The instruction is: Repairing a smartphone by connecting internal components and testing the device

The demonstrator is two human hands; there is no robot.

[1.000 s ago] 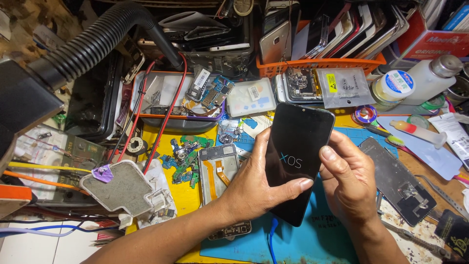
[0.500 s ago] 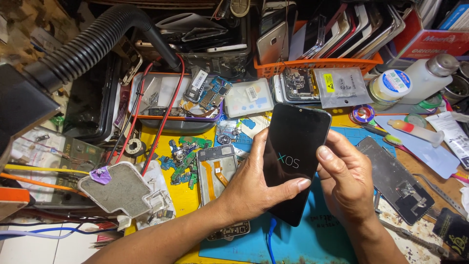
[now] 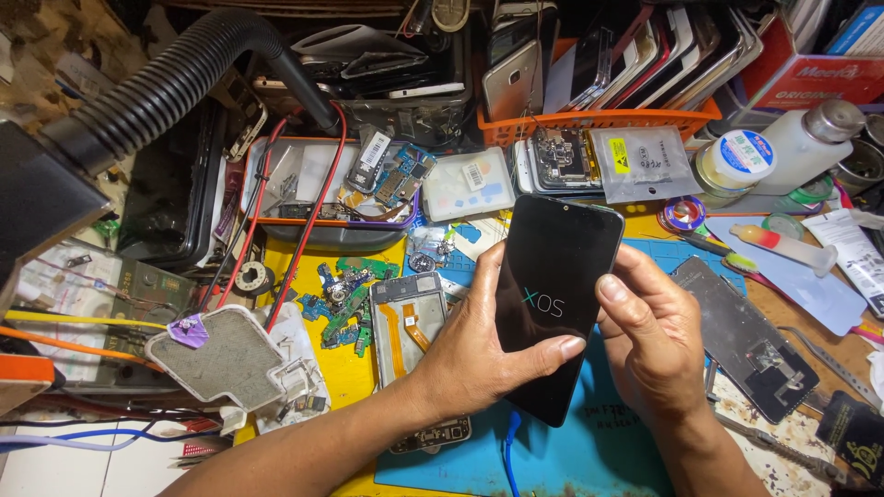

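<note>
At the centre of the frame both hands hold a slim black glass-fronted smartphone tilted above the blue rubber work mat on the cluttered counter (its glossy screen is lit). The left hand has its grip wrapped around the phone's left edge, thumb across the lower glass, while the right hand pinches the right edge. Left of them lie a bare metal phone frame with an orange flex ribbon and a ribbed black plastic hose at upper left.

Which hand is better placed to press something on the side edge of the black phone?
Probably the right hand: its thumb already lies on the right edge of the black phone, fingers free. The left hand carries the phone from behind, thumb across the screen.
</note>
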